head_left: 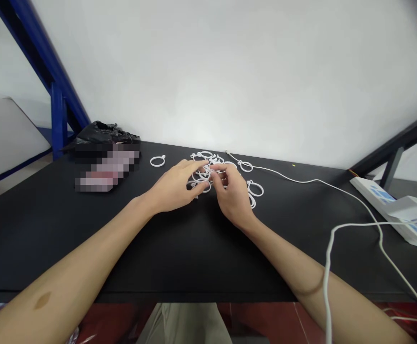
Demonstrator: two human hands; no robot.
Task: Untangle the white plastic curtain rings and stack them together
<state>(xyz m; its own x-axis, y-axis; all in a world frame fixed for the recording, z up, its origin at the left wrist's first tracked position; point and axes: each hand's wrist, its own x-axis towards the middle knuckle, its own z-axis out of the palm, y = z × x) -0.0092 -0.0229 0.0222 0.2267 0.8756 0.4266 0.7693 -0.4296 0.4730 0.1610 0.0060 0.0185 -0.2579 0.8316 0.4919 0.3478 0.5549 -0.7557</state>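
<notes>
A pile of white plastic curtain rings [205, 155], each with a small eyelet, lies on the black table in front of me. At its left side is my left hand [178, 186], its thumb and fingers apart around the near rings. My right hand [232, 191] is curled over the right side, thumb and fingertips pinched on a white curtain ring. The fingers partly hide which ring it is. Single rings lie apart from the pile: one to the left [157, 161], one at the back right [245, 166] and one beside my right hand [256, 188].
A black plastic bag [104, 133] and a blurred pinkish item [110, 168] are at the left back. A white cable [312, 181] runs across the right side, and another stretch hangs over my right forearm. A white and blue box-like object [391, 210] sits at the right edge.
</notes>
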